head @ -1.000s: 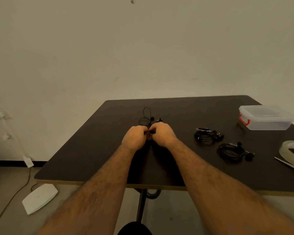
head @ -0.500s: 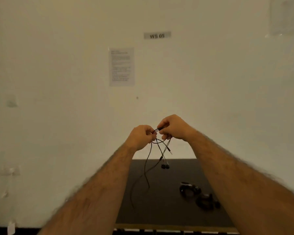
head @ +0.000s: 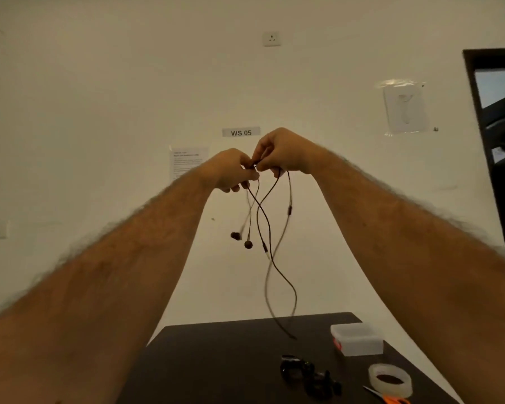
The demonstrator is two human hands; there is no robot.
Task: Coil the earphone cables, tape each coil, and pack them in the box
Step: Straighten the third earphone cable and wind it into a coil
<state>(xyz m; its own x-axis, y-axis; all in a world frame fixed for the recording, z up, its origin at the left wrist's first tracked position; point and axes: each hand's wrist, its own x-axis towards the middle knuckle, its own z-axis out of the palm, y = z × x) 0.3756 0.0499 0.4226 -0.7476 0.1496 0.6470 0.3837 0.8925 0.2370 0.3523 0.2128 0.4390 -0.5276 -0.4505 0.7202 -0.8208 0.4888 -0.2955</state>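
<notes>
"WS 05" sign (head: 241, 132) behind; both hands' fingers (head: 247, 182) pinch closed on dangling earphone cable (head: 264, 225).

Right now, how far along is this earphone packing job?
Two coiled earphones already lie on the table. A third, uncoiled earphone cable dangles from the left hand and right hand. Tape roll and closed box wait; nothing looks packed.

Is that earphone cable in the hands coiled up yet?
No, uncoiled: the earphone cable hangs in loose strands from both hands, earbuds dangling above the table.
</notes>
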